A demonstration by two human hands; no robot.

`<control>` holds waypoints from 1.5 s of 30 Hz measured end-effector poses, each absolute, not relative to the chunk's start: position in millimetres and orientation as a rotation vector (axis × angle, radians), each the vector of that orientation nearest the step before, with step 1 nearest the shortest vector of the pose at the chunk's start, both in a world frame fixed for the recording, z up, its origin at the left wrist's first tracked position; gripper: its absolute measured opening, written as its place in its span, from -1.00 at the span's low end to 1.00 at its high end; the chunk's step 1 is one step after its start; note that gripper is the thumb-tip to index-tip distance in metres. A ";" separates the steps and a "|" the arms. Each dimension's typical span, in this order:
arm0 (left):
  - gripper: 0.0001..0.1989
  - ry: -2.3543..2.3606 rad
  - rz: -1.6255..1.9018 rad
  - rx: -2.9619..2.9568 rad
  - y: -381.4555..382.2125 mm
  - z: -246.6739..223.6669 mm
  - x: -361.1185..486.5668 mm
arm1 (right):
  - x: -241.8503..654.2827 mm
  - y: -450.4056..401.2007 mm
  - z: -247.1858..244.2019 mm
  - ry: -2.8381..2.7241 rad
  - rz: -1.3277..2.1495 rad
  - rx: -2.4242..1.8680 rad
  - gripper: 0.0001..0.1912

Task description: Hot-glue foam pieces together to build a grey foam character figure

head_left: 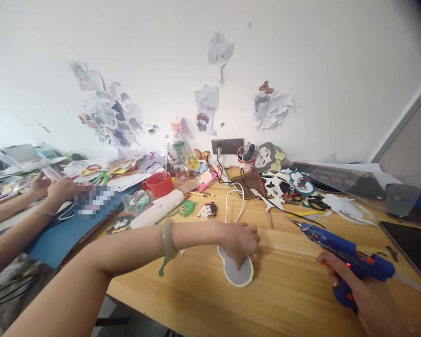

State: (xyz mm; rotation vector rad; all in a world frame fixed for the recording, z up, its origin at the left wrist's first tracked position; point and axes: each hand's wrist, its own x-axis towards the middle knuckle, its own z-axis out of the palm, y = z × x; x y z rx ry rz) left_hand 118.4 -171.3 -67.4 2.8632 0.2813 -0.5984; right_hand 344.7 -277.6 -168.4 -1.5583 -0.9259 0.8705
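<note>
A grey cutout with a pale border lies flat on the wooden table. My left hand reaches over it, its fingers bent and one fingertip touching the grey surface; part of the cutout is hidden beneath the hand. On the right, my right hand is wrapped round the handle of a blue glue gun, whose nozzle points up and to the left above the table. A small red light shows on the gun.
Another person's hands are at the far left, beside a blue folder. A red mug, a white tube and paper cutouts lie behind my left arm. A black phone rests at the right.
</note>
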 end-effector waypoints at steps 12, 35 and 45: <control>-0.66 1.203 0.573 1.561 -212.9 -129.1 88.7 | 337.1 -278.0 -160.7 -0.929 0.881 -1.517 -0.58; -0.63 0.763 0.278 3.346 -242.6 -169.2 96.4 | 335.8 -267.9 -173.9 -1.058 0.823 -1.721 -0.56; -0.79 0.979 0.344 2.801 -221.6 -141.9 100.6 | 334.1 -265.6 -161.0 -1.055 0.874 -1.763 -0.60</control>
